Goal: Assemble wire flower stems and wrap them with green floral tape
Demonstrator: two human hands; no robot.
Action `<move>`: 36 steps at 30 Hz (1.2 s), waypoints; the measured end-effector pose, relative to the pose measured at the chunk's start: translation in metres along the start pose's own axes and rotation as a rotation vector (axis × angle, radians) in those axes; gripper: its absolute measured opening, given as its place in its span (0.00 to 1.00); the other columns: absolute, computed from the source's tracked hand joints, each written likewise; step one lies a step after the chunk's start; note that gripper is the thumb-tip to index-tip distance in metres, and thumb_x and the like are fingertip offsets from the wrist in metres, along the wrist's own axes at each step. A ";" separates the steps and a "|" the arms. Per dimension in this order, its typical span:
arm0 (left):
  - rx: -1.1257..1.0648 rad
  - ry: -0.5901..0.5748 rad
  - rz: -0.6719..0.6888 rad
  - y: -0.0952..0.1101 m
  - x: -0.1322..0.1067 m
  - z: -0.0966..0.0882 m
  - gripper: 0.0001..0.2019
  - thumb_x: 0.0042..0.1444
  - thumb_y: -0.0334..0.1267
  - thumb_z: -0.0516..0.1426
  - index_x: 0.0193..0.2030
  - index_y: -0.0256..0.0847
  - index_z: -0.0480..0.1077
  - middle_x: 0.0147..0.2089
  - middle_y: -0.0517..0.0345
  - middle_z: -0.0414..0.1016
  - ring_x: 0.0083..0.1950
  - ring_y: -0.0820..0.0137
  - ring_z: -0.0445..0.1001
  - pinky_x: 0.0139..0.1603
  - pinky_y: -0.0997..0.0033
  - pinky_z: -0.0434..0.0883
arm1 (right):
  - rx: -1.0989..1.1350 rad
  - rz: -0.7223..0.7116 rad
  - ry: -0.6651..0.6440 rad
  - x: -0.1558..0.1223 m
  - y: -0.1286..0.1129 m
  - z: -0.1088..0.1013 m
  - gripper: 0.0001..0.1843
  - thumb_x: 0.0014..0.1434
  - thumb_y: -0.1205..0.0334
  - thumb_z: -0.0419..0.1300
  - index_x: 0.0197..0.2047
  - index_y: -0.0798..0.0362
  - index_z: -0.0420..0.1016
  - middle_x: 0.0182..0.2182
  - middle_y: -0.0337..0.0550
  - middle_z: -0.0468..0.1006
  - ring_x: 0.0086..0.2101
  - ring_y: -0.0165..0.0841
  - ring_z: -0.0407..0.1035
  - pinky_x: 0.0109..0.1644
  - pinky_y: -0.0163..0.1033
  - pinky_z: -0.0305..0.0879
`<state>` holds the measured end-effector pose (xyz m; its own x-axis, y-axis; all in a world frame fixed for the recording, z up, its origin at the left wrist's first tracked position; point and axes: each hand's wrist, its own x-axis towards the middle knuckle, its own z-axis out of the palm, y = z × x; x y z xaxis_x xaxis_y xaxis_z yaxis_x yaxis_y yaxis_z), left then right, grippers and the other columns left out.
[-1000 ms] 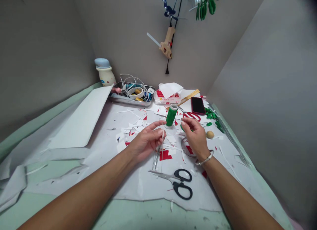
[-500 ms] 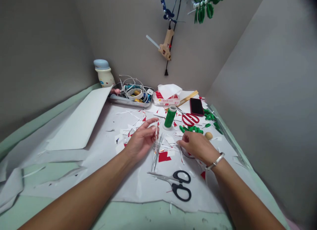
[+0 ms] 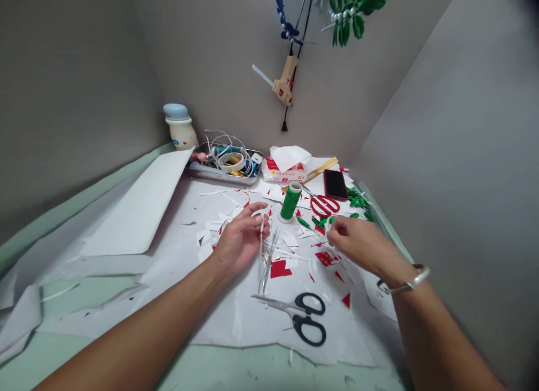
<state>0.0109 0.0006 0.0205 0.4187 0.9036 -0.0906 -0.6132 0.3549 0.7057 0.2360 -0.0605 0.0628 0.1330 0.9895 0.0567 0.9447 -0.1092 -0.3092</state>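
Observation:
My left hand point(image 3: 241, 239) pinches the top of a thin white-wrapped wire point(image 3: 261, 234) that stands upright over a small bundle of thin metal wires point(image 3: 266, 256) lying on the paper. My right hand point(image 3: 359, 244), with a silver bangle point(image 3: 402, 284) on the wrist, hovers to the right with its fingers curled together over small green leaf pieces point(image 3: 320, 220); what it holds is too small to make out. A green thread spool point(image 3: 290, 201) stands just behind, between both hands.
Black scissors point(image 3: 301, 315) lie near me, red scissors point(image 3: 323, 205) and a phone point(image 3: 335, 184) farther back. A tissue pack point(image 3: 284, 169), a metal tray point(image 3: 223, 172) of cables and tape, and a bottle point(image 3: 180, 127) line the wall. A glue gun point(image 3: 281, 82) hangs above. Paper scraps cover the white sheet point(image 3: 168, 256).
My right hand moved down onto the table, then out to the right toward the green leaf pieces. My left hand stayed in place with the wire.

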 end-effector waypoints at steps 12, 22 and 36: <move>0.223 -0.096 0.041 -0.010 -0.007 0.003 0.14 0.48 0.31 0.62 0.43 0.40 0.73 0.35 0.58 0.71 0.33 0.77 0.66 0.35 0.77 0.63 | 0.830 -0.059 -0.037 -0.004 -0.021 -0.002 0.09 0.54 0.62 0.54 0.38 0.52 0.70 0.23 0.36 0.69 0.25 0.29 0.64 0.27 0.34 0.59; 0.385 -0.118 -0.005 -0.015 -0.007 0.000 0.10 0.48 0.33 0.62 0.40 0.38 0.74 0.31 0.58 0.70 0.30 0.75 0.65 0.32 0.75 0.62 | 0.974 -0.140 -0.196 0.001 -0.031 0.028 0.09 0.54 0.62 0.57 0.40 0.53 0.72 0.27 0.37 0.72 0.28 0.28 0.65 0.33 0.34 0.61; 0.540 -0.092 0.003 -0.017 -0.005 -0.002 0.07 0.49 0.38 0.61 0.30 0.37 0.72 0.26 0.61 0.68 0.26 0.76 0.62 0.29 0.75 0.57 | 0.862 -0.231 -0.174 -0.002 -0.039 0.044 0.07 0.56 0.61 0.56 0.39 0.51 0.70 0.24 0.33 0.68 0.25 0.27 0.61 0.28 0.33 0.57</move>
<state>0.0180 -0.0093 0.0073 0.4888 0.8713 -0.0434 -0.1938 0.1570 0.9684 0.1859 -0.0536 0.0327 -0.1455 0.9859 0.0832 0.3808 0.1334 -0.9150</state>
